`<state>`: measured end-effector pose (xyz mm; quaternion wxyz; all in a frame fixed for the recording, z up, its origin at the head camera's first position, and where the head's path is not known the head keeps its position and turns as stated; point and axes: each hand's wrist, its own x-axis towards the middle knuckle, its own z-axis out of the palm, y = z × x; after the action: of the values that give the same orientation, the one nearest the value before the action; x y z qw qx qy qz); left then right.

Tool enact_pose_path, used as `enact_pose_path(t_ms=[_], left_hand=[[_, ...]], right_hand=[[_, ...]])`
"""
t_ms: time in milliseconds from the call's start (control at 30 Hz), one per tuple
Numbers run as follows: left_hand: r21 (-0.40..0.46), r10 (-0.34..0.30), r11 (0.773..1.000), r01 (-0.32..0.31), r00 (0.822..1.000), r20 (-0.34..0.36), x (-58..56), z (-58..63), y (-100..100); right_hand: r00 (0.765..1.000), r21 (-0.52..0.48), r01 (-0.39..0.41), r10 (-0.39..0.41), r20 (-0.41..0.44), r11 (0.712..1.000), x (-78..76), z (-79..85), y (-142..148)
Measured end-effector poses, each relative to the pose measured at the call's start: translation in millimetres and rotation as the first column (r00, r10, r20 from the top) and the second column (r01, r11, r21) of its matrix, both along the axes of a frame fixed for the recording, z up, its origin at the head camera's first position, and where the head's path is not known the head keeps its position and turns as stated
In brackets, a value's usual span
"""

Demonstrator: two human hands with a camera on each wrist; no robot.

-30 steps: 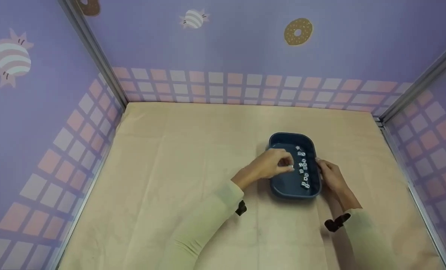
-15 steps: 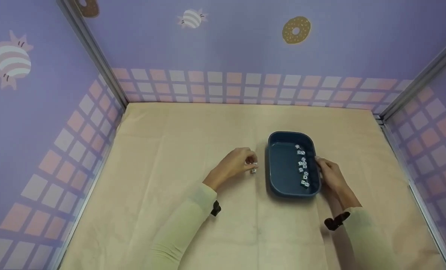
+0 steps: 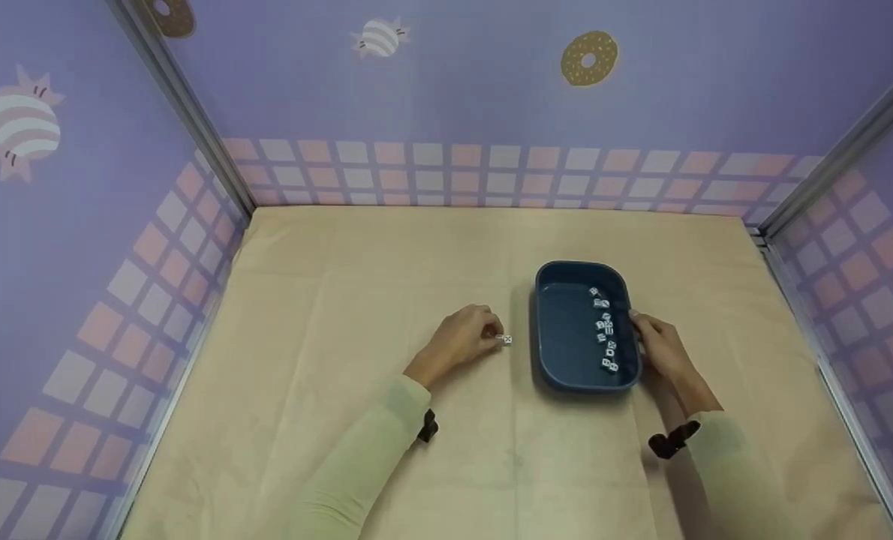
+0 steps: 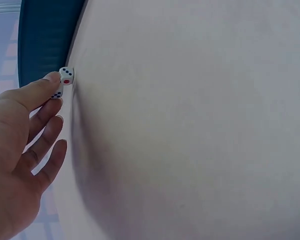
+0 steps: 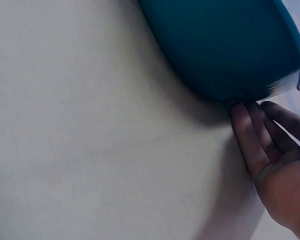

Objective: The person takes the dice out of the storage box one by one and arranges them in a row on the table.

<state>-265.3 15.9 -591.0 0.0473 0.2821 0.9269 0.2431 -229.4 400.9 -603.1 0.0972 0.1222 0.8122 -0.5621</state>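
Note:
A dark blue tray [image 3: 583, 390] stands right of centre, with several white dice [image 3: 609, 326] scattered along its right half. My left hand [image 3: 458, 339] is just left of the tray, low over the cloth. Its thumb and index finger pinch a white die [image 4: 57, 94], partly hidden by the fingers. Right beside that one is a second die [image 4: 66, 75], close to the thumb tip. My right hand [image 3: 665, 349] holds the tray's right side, thumb at the rim and fingers [image 5: 250, 130] against the lower wall.
A beige cloth [image 3: 371, 270] with faint creases covers the table. Purple walls with a checked border [image 3: 390, 169] rise at the back and both sides, joined by grey metal posts [image 3: 184, 112]. Dark bands [image 3: 428, 426] circle both wrists.
My left hand has moved left from over the tray to the cloth beside it, then lowered, bringing its die alongside another die. My right hand stays on the tray.

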Motion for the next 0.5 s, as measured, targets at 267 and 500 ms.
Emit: enact_pose_path(t_ms=[267, 500], left_hand=[[0.024, 0.019, 1.000, -0.019, 1.000, 0.002, -1.3, -10.4, 3.5], [0.039, 0.015, 0.999, -0.016, 1.000, 0.023, -1.9, -14.1, 5.6]], right_hand=[[0.999, 0.021, 0.011, -0.011, -0.030, 1.000, 0.4, -0.7, -0.5], [1.000, 0.013, 0.002, -0.001, -0.005, 1.000, -0.3, 0.7, -0.3]])
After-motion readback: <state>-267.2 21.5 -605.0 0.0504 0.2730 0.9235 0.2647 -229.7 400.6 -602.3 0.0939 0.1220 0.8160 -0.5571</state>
